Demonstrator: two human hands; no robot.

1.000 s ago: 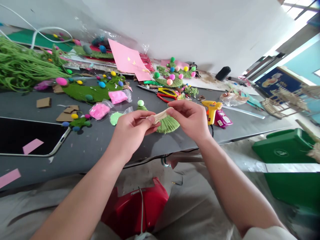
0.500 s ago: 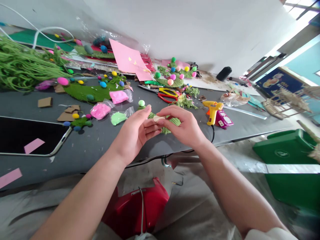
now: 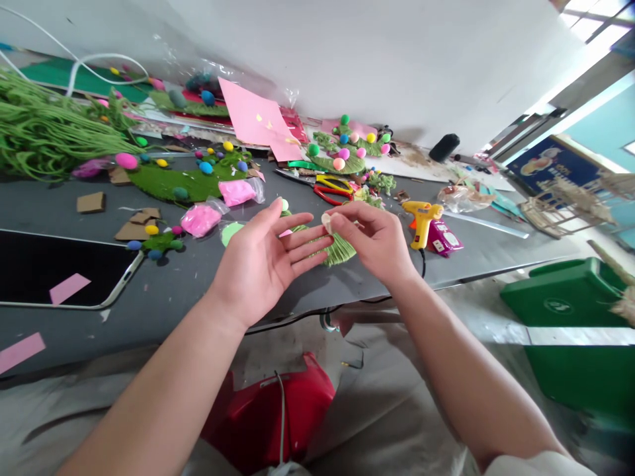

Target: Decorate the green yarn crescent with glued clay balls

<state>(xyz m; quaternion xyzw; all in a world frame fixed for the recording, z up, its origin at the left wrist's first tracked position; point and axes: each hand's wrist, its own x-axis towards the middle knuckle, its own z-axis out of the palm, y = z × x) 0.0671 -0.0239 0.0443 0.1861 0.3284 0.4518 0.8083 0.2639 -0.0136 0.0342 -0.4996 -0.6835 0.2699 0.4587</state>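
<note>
My right hand pinches a small cream-coloured lump, soft like modelling clay, between thumb and fingertips. Palm up and fingers spread, my left hand lies just left of it; its fingertips come close to the lump, and whether they touch I cannot tell. Beneath both hands is a green yarn-wrapped piece, partly covered by the fingers. A pale green ball shows behind my left thumb. Bags of pink clay and a partly hidden light green one lie to the left.
A yellow glue gun stands on the grey table at right, its cord trailing over the edge. Red-and-yellow pliers lie behind my hands. A dark tablet is at left. Green pieces with coloured balls line the back.
My left hand has opened and its fingers have spread away from the cream lump. My right hand has moved slightly right, keeping the lump pinched.
</note>
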